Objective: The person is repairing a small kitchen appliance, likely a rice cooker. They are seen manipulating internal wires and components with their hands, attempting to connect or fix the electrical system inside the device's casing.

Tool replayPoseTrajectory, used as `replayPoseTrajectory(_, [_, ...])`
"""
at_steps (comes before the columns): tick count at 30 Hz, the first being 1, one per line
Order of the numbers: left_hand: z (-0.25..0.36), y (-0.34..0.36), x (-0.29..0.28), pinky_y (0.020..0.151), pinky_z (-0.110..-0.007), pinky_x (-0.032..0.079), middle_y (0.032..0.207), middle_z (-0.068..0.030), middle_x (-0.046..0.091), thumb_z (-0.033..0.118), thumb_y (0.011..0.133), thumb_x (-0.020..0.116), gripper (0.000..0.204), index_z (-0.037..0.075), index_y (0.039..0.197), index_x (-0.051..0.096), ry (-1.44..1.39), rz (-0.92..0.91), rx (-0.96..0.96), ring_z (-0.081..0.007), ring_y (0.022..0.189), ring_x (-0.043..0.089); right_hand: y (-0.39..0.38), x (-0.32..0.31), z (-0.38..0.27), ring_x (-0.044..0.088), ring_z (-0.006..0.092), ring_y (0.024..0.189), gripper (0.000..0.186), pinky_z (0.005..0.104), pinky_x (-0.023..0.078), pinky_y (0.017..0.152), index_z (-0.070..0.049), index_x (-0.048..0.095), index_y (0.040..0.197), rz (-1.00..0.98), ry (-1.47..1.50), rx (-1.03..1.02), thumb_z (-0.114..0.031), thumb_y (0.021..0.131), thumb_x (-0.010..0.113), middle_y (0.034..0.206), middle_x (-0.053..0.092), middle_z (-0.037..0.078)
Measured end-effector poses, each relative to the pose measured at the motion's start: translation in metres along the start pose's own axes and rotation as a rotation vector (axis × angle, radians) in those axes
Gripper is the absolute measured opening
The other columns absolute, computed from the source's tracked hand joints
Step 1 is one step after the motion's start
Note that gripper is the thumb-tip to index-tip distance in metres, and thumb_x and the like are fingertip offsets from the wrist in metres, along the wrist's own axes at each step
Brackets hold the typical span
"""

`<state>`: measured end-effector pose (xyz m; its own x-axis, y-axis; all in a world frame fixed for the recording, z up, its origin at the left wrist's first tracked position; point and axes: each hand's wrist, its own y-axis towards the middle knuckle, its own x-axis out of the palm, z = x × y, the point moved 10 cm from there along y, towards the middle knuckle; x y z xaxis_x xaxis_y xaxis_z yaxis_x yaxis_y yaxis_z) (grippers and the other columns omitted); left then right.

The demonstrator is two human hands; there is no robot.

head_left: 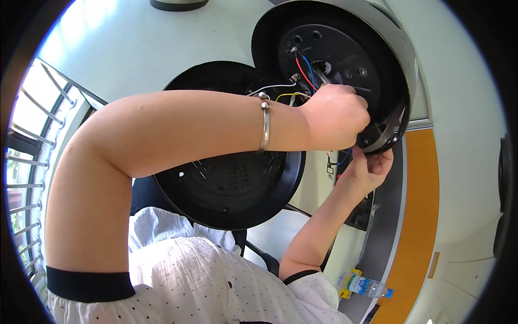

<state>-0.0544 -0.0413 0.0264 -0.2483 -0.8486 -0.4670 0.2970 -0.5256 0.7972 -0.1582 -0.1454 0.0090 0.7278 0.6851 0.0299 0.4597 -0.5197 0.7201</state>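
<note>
Housing [350, 59] tilts; open side faces the viewer.

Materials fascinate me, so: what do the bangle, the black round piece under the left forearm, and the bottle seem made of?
Bangle: apparently polished, silvery metal, judging by its bright glints.
Black round piece: probably plastic, satiny, with slots that look moulded; painted metal is possible.
Bottle: clear, shiny plastic, as its see-through body suggests.

Clear plastic bottle [367, 287] with blue cap [389, 293], white window bars [24, 186], orange panel [421, 200]
</note>
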Motion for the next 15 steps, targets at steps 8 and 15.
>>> replayPoseTrajectory(8, [0.001,0.0,0.004,0.064,-0.034,0.052,0.073,-0.0031,0.061,0.011,0.061,0.064,0.008,0.007,0.067,0.068,-0.03,-0.02,0.016,-0.0236,0.077,0.06,-0.005,0.0,-0.006,0.056,0.0233,0.105,0.063,0.0354,0.044,0.094,0.004,0.044,0.12,0.07,-0.099,-0.012,0.017,0.061,0.062,0.114,0.056,0.015])
replayPoseTrajectory(15, [0.004,0.001,0.006,0.06,-0.035,0.053,0.073,-0.0058,0.06,0.008,0.058,0.062,0.011,0.005,0.067,0.067,-0.044,-0.092,0.042,-0.0248,0.075,0.061,-0.008,0.0,-0.012,0.057,0.0231,0.101,0.064,0.0336,0.047,0.09,0.004,0.042,0.121,0.127,-0.237,-0.015,0.017,0.062,0.061,0.112,0.056,0.017])
